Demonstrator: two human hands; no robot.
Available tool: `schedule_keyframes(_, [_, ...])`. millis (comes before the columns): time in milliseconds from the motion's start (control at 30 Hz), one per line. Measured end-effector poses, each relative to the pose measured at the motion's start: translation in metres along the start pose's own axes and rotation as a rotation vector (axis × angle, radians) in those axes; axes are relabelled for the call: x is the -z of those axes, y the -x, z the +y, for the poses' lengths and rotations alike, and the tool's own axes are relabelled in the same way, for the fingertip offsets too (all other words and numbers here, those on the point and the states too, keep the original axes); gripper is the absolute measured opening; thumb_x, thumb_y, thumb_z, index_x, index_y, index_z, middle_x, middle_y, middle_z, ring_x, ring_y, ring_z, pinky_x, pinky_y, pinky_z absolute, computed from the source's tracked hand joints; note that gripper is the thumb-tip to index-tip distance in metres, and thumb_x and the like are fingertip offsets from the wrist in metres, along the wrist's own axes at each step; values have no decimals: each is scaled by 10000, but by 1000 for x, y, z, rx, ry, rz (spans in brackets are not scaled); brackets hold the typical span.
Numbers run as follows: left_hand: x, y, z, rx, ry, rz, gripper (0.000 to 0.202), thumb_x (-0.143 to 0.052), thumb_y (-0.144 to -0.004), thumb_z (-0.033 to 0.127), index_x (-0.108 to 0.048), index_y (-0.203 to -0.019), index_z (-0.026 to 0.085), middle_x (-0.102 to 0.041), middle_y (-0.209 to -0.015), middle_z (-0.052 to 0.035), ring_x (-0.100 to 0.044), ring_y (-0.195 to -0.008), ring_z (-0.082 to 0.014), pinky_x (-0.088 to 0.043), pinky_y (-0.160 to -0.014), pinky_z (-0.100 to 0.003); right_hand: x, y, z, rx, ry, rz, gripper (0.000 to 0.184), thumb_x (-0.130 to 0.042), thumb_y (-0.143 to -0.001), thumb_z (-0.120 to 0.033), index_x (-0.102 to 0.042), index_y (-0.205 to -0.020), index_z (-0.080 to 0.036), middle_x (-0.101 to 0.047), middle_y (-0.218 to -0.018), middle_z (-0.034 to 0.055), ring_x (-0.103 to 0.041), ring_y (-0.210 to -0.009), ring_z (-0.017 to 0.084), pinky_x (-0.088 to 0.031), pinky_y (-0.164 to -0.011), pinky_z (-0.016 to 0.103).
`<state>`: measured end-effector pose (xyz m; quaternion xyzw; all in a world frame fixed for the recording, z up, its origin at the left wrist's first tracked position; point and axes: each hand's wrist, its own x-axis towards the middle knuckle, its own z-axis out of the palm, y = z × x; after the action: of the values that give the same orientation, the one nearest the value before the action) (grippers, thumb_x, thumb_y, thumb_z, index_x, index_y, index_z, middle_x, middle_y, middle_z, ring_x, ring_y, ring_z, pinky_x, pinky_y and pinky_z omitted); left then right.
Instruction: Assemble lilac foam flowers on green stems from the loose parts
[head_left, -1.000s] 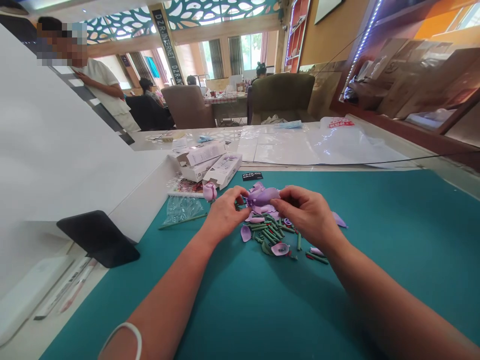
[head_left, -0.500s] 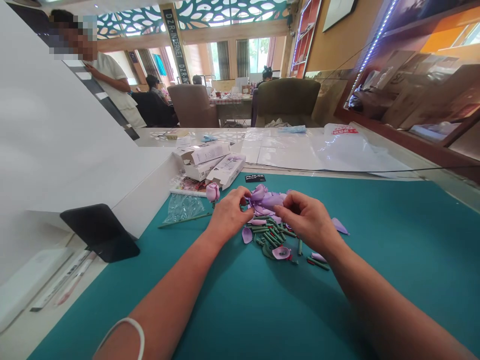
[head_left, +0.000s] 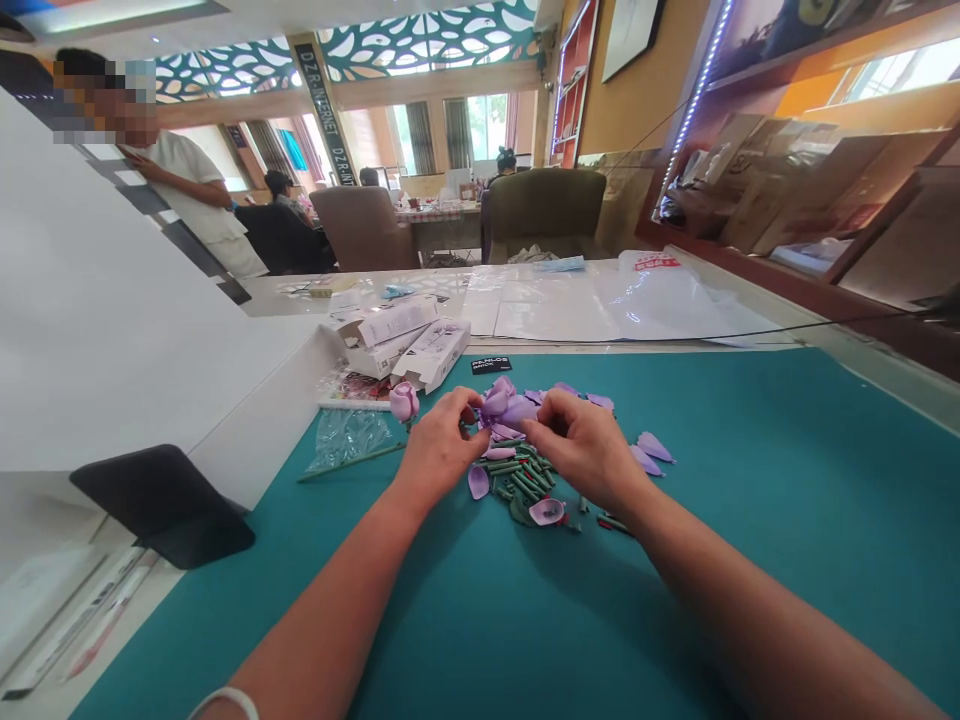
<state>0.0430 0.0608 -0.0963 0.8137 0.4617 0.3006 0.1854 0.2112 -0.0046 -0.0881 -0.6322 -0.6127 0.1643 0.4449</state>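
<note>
Both hands meet over a pile of small parts on a teal mat (head_left: 750, 520). My left hand (head_left: 439, 450) pinches the left side of a purple flower piece (head_left: 510, 408). My right hand (head_left: 581, 445) grips the same piece from the right, fingers curled. Under the hands lie several green stem pieces (head_left: 521, 478) and loose purple petals (head_left: 649, 447). A finished purple flower bud (head_left: 404, 401) sits on a green stem left of my left hand.
White cardboard boxes (head_left: 405, 340) and a clear plastic bag (head_left: 345, 437) lie at the mat's far left. A black stand (head_left: 161, 505) sits on the white counter at left. Clear plastic sheets (head_left: 600, 300) cover the table behind. A person (head_left: 184, 195) stands at far left.
The view has shifted a little, so hands and pile sit slightly lower and further left. Both hands stay pinched on the purple flower piece, with only small finger movements.
</note>
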Motion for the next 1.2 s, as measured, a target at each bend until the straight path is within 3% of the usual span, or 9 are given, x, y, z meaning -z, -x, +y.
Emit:
schedule_keyframes(867, [-7, 5, 3, -21, -41, -20, 220, -570, -754, 215, -542, -972, 234, -609, -877, 20, -578, -659, -127, -455, -672, -280, -1, 0, -7, 4, 70, -49, 220, -550, -746, -222, -408, -579, -214, -442, -494, -54, -374, -482, 101, -268, -492, 240])
schedule_keyframes(1200, [-16, 9, 2, -17, -39, 7, 239, -564, -756, 169, -534, -982, 242, -625, -955, -1, -619, -824, -170, -480, -731, -292, -9, 0, 5, 4, 77, -51, 224, -546, -758, -286, -424, -581, -222, -452, -496, -46, -391, -487, 117, -275, -470, 245])
